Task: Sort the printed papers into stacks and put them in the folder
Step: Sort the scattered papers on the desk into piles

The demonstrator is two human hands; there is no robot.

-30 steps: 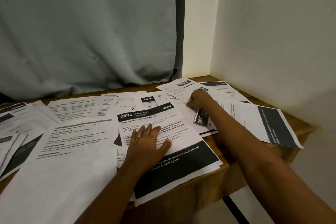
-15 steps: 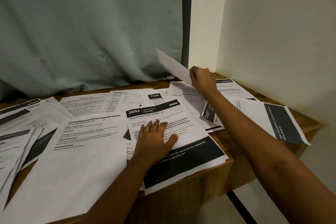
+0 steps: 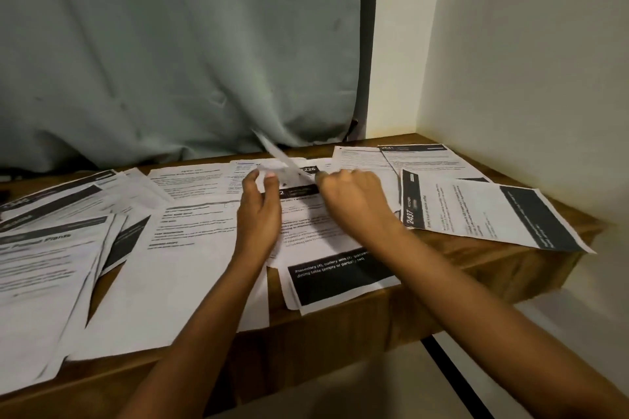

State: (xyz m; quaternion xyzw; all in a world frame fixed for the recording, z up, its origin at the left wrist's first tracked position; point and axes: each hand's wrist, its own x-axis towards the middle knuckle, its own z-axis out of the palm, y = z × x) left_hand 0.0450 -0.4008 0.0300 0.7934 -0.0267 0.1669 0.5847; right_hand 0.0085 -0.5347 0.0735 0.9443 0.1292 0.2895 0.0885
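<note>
Both hands are raised just above the wooden tabletop [image 3: 476, 265] and share one thin white printed sheet [image 3: 284, 165], which slants up between them and is too blurred to read. The left hand [image 3: 259, 211] pinches its near-left edge between thumb and fingertips. The right hand [image 3: 352, 196] is curled round its right end.

Directly beneath the hands lies a white page with a black lower band [image 3: 340, 277]. The band reads "Placemats (4), cutlery sets (4)" and "dining table (empty or partially set)". Just behind the hands, a black label showing "226" [image 3: 309, 169] peeks out.

To the right of the right hand, a white page with black side bands [image 3: 476, 211] lies turned sideways, marked "2437 KITCHEN"; its far corner overhangs the tabletop's edge. To the left of the left hand, more printed pages overlap in a loose spread; one heading [image 3: 41, 238] ends in "Plants". A grey-green curtain [image 3: 170, 44] hangs beyond the hands.
</note>
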